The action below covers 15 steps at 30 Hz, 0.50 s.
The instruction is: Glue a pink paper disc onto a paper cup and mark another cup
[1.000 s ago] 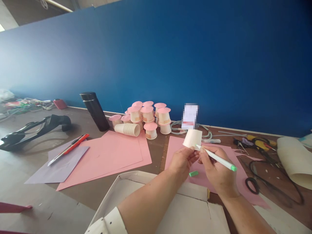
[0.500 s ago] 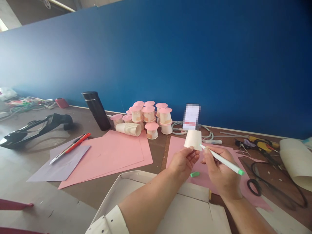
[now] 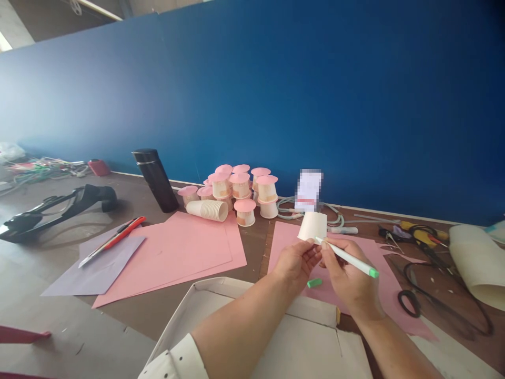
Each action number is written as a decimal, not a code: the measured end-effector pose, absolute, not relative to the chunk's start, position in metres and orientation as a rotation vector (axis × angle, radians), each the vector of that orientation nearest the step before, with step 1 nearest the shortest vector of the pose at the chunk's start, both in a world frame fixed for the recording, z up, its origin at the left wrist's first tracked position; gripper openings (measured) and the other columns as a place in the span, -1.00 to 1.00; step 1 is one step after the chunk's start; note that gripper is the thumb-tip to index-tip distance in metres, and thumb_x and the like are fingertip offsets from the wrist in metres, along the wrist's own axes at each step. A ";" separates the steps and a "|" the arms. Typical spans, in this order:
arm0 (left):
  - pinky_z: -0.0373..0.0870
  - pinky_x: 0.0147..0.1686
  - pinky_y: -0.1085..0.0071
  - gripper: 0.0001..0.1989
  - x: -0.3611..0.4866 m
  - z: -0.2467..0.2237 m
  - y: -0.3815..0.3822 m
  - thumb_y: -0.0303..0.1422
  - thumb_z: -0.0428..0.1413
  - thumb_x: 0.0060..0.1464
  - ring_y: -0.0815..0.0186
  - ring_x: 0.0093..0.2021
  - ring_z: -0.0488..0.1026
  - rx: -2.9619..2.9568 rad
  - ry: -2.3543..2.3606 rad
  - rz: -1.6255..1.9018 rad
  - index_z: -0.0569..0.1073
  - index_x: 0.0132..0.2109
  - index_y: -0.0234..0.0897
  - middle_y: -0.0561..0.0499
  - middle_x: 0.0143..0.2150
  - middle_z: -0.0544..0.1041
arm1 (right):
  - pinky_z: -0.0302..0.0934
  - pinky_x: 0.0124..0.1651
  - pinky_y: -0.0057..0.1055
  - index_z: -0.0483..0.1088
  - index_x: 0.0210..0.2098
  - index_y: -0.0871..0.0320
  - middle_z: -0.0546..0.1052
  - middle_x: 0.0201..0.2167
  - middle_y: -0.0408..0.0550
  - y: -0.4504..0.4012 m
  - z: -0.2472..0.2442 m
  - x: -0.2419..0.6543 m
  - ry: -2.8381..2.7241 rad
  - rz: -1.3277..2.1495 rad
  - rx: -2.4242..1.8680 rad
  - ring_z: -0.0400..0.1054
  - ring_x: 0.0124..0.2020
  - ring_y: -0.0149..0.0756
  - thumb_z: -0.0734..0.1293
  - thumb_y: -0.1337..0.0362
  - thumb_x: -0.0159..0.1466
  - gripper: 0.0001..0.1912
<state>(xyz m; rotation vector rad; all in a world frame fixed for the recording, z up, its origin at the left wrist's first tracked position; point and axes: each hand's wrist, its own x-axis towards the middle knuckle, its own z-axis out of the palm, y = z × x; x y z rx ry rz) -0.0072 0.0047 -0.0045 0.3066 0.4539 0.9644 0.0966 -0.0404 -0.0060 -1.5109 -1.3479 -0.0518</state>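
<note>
My left hand (image 3: pixel 299 261) grips a white paper cup (image 3: pixel 313 225) by its lower edge, with the cup's narrow end up. In my right hand (image 3: pixel 352 281) is a white marker (image 3: pixel 352 258) with a green end; its tip meets the cup's side near the lower rim. A green marker cap (image 3: pixel 314 283) lies below the hands on a sheet of pink paper (image 3: pixel 282 242). Farther back stand several cups topped with pink paper discs (image 3: pixel 245 205). In front of them a stack of nested paper cups (image 3: pixel 207 210) rests on its side.
A box cutter (image 3: pixel 114 239) lies on purple paper (image 3: pixel 122 263) at left, beside large pink sheets (image 3: pixel 177 252). A black bottle (image 3: pixel 157 181) stands behind them. Scissors (image 3: pixel 409 303) and cables lie at right. A cardboard box (image 3: pixel 221 310) is under my left forearm.
My right hand has moved slightly left, and the marker's tip has travelled leftward along the cup's lower side. The left hand still holds the cup in nearly the same spot.
</note>
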 end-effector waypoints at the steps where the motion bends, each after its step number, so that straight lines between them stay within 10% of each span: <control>1: 0.45 -0.33 0.55 -0.92 -0.007 -0.005 0.005 -0.54 0.12 0.05 0.41 -0.42 0.49 0.314 0.455 0.964 0.50 -0.33 -0.51 -0.11 -0.43 0.53 | 0.36 -0.34 -0.37 0.43 -0.23 0.12 0.56 -0.31 -0.02 -0.040 -0.006 0.096 -1.350 -0.059 -1.517 0.47 -0.38 -0.28 0.29 0.04 0.23 -0.71; 15: 0.44 -0.28 0.52 -0.92 -0.006 -0.005 0.006 -0.54 0.13 0.04 0.39 -0.40 0.49 0.338 0.500 0.999 0.51 -0.34 -0.52 -0.13 -0.42 0.53 | 0.35 -0.37 -0.40 0.42 -0.22 0.10 0.56 -0.33 -0.04 -0.040 -0.005 0.095 -1.355 -0.057 -1.521 0.47 -0.39 -0.29 0.28 0.04 0.24 -0.72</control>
